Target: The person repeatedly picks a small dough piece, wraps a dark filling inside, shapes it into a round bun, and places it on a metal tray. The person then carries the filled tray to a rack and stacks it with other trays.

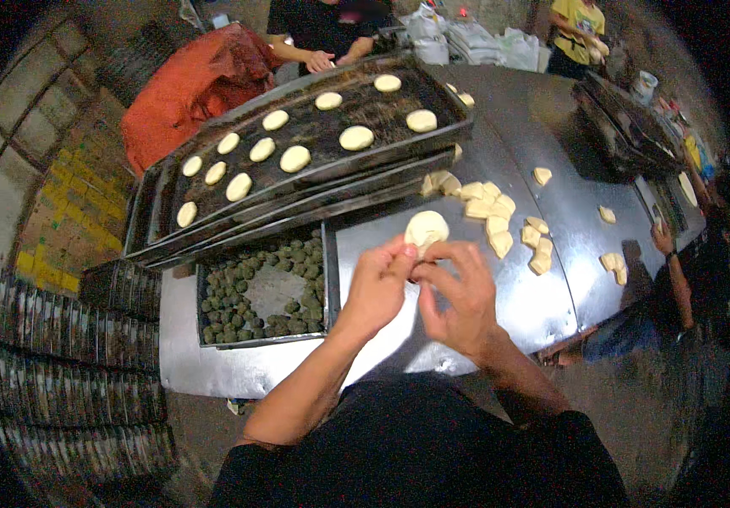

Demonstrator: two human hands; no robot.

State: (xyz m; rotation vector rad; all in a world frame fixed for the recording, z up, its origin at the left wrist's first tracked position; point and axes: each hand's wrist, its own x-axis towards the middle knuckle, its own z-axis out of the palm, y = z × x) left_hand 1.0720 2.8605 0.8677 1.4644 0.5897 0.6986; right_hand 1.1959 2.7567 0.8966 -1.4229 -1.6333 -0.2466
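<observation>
A round, pale piece of dough [426,229] is pinched between my two hands above the metal table. My left hand [379,286] grips its lower left edge between thumb and fingers. Close by on the right, my right hand [460,296] has its fingers curled against the dough's lower edge. Whether anything sits inside the dough is hidden. Just beyond my hands lie cut dough chunks [488,203] in a loose cluster. To the left, a shallow tray holds several dark greenish balls [231,306], spread around a bare middle.
Stacked black baking trays [331,173] stand at the far left, the top one carrying flattened dough rounds [295,158]. More dark trays [623,127] are at the right. Co-workers stand across the table [509,110] and at its right. An orange cover [200,85] is behind the stack.
</observation>
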